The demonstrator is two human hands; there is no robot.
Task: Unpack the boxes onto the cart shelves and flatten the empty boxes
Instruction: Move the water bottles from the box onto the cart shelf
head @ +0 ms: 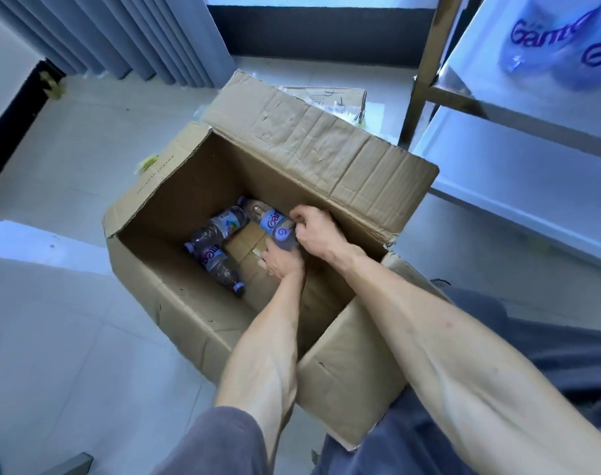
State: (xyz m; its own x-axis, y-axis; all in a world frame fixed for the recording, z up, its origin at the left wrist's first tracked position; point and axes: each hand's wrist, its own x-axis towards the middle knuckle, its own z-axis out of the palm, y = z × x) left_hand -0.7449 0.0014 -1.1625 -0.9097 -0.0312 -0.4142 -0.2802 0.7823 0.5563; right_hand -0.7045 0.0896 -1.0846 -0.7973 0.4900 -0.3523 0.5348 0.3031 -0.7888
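Open cardboard box on tiled floor, flaps up. Both hands deep inside: right hand and left hand closed around one water bottle. Two more bottles lie on box bottom, touching. Cart shelves at right, well apart.

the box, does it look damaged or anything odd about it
Yes, worn. The cardboard box has a creased, dented far flap and a torn right corner. Yellow scraps litter the floor beside it. The bottles inside lie loose but look intact.
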